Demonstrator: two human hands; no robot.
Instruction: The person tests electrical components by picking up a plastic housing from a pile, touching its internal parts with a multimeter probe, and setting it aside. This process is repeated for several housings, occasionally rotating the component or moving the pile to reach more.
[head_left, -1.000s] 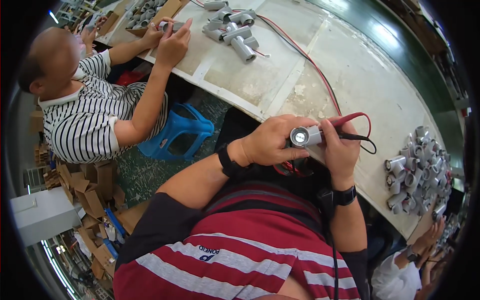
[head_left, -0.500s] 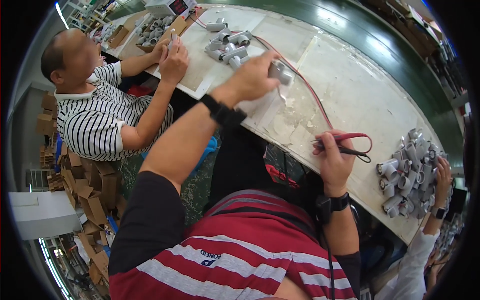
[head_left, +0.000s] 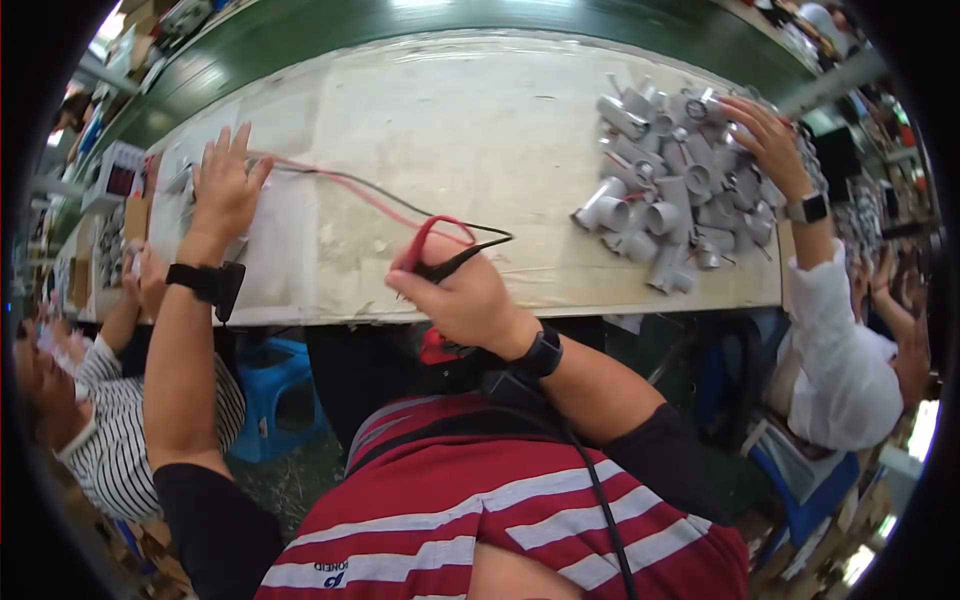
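My right hand point(head_left: 462, 302) is closed around a pair of test probes, with the red probe point(head_left: 421, 250) and the black probe point(head_left: 447, 267) showing above the fingers near the table's front edge. Their red and black leads point(head_left: 365, 192) loop up and trail left across the tabletop. Over the table's left part, my left hand point(head_left: 226, 195) is open, fingers stretched out and holding nothing I can see. It covers most of the grey fittings there; only a bit of a grey fitting point(head_left: 180, 178) shows beside it.
A pile of grey cylindrical fittings point(head_left: 690, 170) lies on the right of the white table point(head_left: 430, 110); a co-worker's hand point(head_left: 770, 145) touches it. Another person in stripes point(head_left: 130, 440) sits left, near a meter box point(head_left: 118, 177). A blue stool point(head_left: 275, 395) stands below the table edge.
My view has swung to the right. My left hand held a grey fitting before and is now open over the left side. My right hand still grips the probes.
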